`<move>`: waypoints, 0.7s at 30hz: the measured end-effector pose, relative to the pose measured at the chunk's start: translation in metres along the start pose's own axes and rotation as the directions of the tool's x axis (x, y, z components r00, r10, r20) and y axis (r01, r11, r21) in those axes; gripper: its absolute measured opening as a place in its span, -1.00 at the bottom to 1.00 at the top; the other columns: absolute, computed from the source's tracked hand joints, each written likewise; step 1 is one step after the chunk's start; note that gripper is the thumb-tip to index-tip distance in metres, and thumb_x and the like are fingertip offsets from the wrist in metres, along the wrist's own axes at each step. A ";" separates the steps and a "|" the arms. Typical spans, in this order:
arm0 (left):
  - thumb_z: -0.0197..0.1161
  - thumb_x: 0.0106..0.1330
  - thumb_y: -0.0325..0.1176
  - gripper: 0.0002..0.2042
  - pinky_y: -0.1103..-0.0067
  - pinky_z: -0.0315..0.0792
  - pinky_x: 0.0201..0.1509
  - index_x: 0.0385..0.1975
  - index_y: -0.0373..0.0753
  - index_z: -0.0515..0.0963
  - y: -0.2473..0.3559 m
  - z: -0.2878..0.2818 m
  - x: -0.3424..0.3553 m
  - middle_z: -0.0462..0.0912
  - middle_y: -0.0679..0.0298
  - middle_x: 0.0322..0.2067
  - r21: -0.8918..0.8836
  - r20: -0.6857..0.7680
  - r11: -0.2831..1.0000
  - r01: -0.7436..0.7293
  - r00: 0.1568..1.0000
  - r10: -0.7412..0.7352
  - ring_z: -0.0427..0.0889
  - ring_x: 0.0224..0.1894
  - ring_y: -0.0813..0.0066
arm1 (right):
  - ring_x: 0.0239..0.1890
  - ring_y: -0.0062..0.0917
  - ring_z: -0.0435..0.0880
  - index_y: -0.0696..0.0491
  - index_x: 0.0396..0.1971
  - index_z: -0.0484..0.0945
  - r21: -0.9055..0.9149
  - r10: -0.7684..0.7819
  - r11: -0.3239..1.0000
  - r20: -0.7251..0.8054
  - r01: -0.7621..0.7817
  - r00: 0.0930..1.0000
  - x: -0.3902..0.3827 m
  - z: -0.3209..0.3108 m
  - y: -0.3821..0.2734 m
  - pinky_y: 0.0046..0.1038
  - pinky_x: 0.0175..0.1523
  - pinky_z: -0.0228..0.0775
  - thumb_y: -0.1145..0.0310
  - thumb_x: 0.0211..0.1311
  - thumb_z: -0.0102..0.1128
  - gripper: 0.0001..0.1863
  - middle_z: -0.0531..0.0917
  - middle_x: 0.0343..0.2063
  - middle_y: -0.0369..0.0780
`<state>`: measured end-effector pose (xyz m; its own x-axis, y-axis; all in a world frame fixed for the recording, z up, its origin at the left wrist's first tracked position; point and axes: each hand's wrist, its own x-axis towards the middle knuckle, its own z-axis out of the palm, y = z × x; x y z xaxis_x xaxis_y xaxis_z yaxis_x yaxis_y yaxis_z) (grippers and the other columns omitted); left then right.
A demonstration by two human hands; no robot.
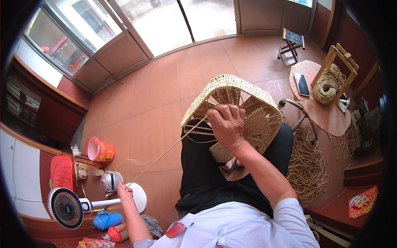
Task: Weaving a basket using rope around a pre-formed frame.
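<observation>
A half-woven basket (227, 82) of pale cord rests on my lap, its sides made of woven panels with gaps between them. My right hand (227, 125) is closed over the basket's near part, fingers curled and tips hidden. From beside that hand a tan cord (165, 152) runs taut down to the left. Out to my left, my left hand (125, 191) is closed on the cord's other end, above the white base of a fan. A loose, blurred loop of cord curves up from that hand.
On the right, a round table (318, 108) carries a phone (302, 84), a coil of cord (328, 84) and a wooden frame. A heap of cord (308, 165) lies below it. A fan (66, 208), kettle (111, 182), red bucket (100, 149) and thermos flasks (106, 220) stand left. A folding stool (292, 39) stands farther off.
</observation>
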<state>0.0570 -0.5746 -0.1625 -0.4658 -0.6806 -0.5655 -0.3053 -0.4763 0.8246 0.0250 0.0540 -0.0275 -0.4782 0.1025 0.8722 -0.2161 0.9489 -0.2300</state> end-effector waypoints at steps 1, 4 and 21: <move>0.33 0.63 -0.01 -0.74 0.65 0.08 -0.66 -0.11 -0.06 0.56 -0.004 -0.005 0.012 0.29 0.55 -0.62 -0.006 0.065 1.000 -0.026 0.998 0.026 0.17 -0.72 0.69 | 0.00 -0.49 0.63 -0.21 -0.24 0.67 -0.010 0.010 1.000 0.007 -0.010 1.000 0.001 -0.001 0.000 -0.27 0.12 0.31 0.32 0.26 0.45 -0.86 0.64 -0.17 -0.46; 0.30 0.64 -0.09 -0.78 0.62 0.17 -0.68 -0.01 -0.08 0.57 -0.029 0.004 0.017 0.45 0.41 -0.47 0.181 0.150 0.975 -0.130 0.983 0.104 0.27 -0.66 0.67 | -0.02 -0.45 0.63 -0.19 -0.23 0.69 0.003 0.063 0.998 0.014 -0.063 0.998 0.004 -0.002 -0.001 -0.26 0.09 0.34 0.31 0.29 0.46 -0.88 0.64 -0.17 -0.44; 0.37 0.55 -0.51 -0.82 0.39 0.66 -0.12 0.08 -0.30 0.65 -0.099 0.242 -0.366 0.83 0.11 -0.17 -0.144 0.868 0.351 -0.925 0.052 0.494 0.81 -0.24 0.28 | -0.16 -0.39 0.65 -0.12 -0.27 0.78 0.000 0.181 0.983 0.062 -0.181 0.982 0.009 0.003 -0.003 -0.23 -0.02 0.48 0.22 0.31 0.54 -0.88 0.64 -0.28 -0.38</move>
<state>0.0570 -0.1436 -0.0332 -0.8959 0.2121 0.3903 0.4436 0.3818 0.8108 0.0191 0.0508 -0.0205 -0.5611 0.2540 0.7878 -0.1254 0.9147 -0.3842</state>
